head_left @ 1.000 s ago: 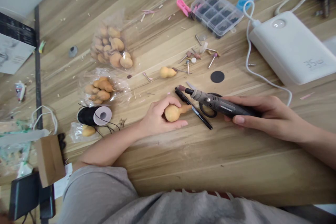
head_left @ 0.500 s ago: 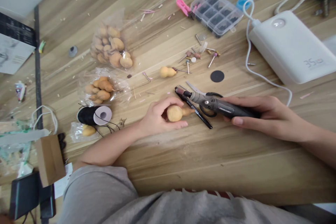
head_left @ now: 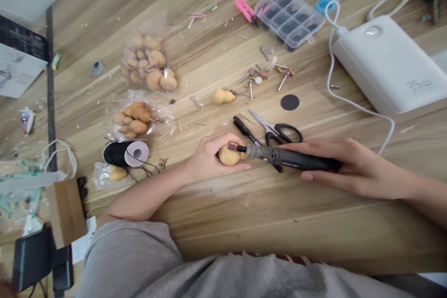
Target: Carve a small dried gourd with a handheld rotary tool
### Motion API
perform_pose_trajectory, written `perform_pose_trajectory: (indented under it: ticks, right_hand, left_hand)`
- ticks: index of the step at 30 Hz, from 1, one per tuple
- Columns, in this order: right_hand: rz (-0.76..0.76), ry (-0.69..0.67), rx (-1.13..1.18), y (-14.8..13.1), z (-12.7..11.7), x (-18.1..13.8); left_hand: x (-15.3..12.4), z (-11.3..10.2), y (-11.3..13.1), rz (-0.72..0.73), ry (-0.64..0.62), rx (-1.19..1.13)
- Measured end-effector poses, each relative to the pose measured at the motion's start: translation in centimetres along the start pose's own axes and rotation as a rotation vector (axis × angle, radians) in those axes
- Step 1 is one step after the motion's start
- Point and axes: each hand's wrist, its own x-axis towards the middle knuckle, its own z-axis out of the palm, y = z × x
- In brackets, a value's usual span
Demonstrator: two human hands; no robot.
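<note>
My left hand point(head_left: 209, 156) is closed around a small tan gourd point(head_left: 227, 156), holding it on the wooden table point(head_left: 265, 205). My right hand point(head_left: 352, 167) grips a dark grey rotary tool point(head_left: 286, 157) lying nearly level. Its pinkish grinding tip point(head_left: 232, 147) rests on the gourd's upper side. Just behind the tool lie black-handled scissors point(head_left: 279, 131) and a black pen point(head_left: 246, 131).
Two clear bags of gourds point(head_left: 152, 65) point(head_left: 134, 118) and a loose gourd point(head_left: 222, 97) lie behind my left hand. Loose grinding bits point(head_left: 261, 77), a black disc point(head_left: 289, 102), a clear compartment box point(head_left: 289, 16) and a white power bank point(head_left: 387, 63) with its cable point(head_left: 349, 102) sit further back.
My right hand has brought the rotary tool down and toward me, off the scissors, until its tip touches the gourd. My left hand has turned the gourd slightly.
</note>
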Motion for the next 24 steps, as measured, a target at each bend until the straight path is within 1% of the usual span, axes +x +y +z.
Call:
perform_pose_trajectory:
  ticks: [7,16,19,22,24]
  right_hand:
    - [-0.061,-0.01,0.005,0.0,-0.1,0.1]
    - [-0.086,0.024,0.025,0.3,0.1,0.1]
    - [-0.031,0.057,0.088,0.4,0.2,0.1]
    - [0.08,0.158,0.23,0.5,-0.1,0.3]
    - [0.17,0.214,0.358,0.4,-0.3,0.4]
  left_hand:
    - [0.0,0.0,0.2,-0.037,-0.017,-0.015]
    - [-0.1,0.1,0.2,-0.04,-0.031,-0.025]
    - [-0.4,0.2,-0.1,-0.093,-0.009,-0.062]
    - [-0.8,0.4,-0.6,-0.142,0.059,-0.117]
    - [-0.8,0.5,-0.9,-0.139,0.056,-0.133]
